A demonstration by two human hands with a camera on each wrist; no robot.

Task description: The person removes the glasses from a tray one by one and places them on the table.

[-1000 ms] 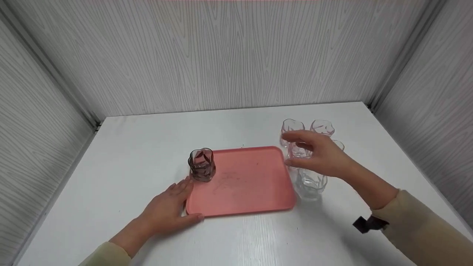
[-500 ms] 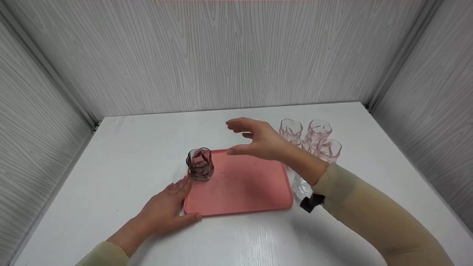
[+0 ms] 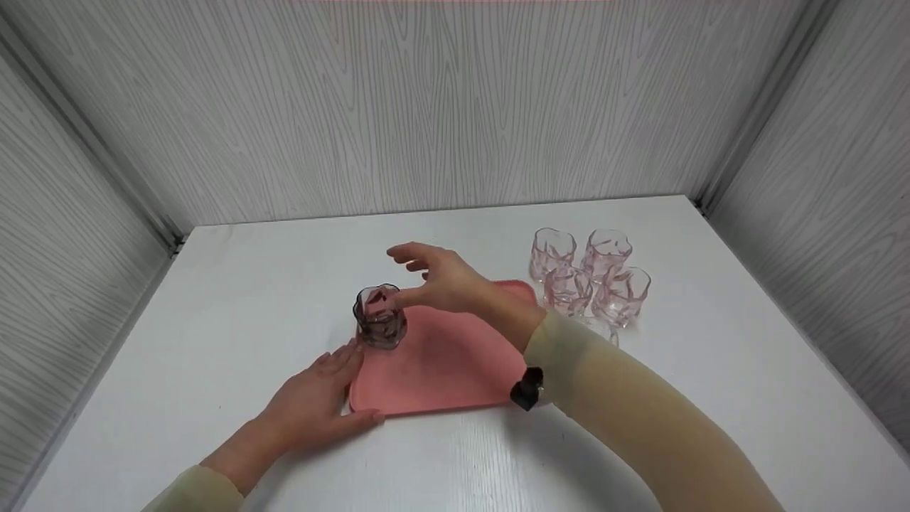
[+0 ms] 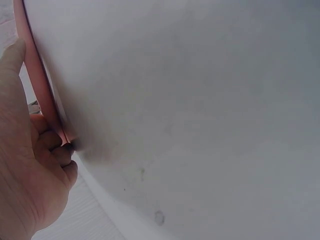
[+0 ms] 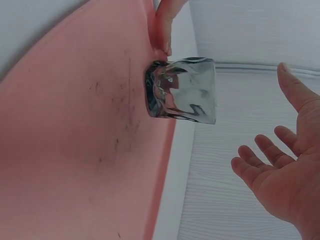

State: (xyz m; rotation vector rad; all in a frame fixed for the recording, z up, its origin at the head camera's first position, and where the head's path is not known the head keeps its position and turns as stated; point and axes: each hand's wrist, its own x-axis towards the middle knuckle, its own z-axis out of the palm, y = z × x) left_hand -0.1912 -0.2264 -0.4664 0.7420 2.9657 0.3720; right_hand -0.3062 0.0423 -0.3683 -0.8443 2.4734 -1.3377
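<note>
A smoky dark tumbler [image 3: 381,317] with faceted sides stands upright at the left end of the pink tray [image 3: 455,377]. My left hand [image 3: 313,398] rests at the tray's near left corner, thumb on the front rim and fingers along the left rim, just before the glass. Behind and right of the tumbler, my right hand [image 3: 444,281] hovers above the tray with thumb and fingers spread. Its thumb overlaps the glass in the head view; in the right wrist view that hand [image 5: 285,165] is apart from the tumbler [image 5: 182,90] and holds nothing.
Several clear, pink-tinted glasses [image 3: 553,252] stand close together beyond the tray's right edge. One more clear glass [image 3: 601,328] is partly hidden behind the right sleeve [image 3: 604,384]. Wood-grain panels [image 3: 455,107] enclose the white table [image 3: 270,284] at the back and sides.
My right hand has swung left from the clear glasses, across the tray to the dark tumbler, fingers spread all along. My left hand and the tumbler have stayed in place.
</note>
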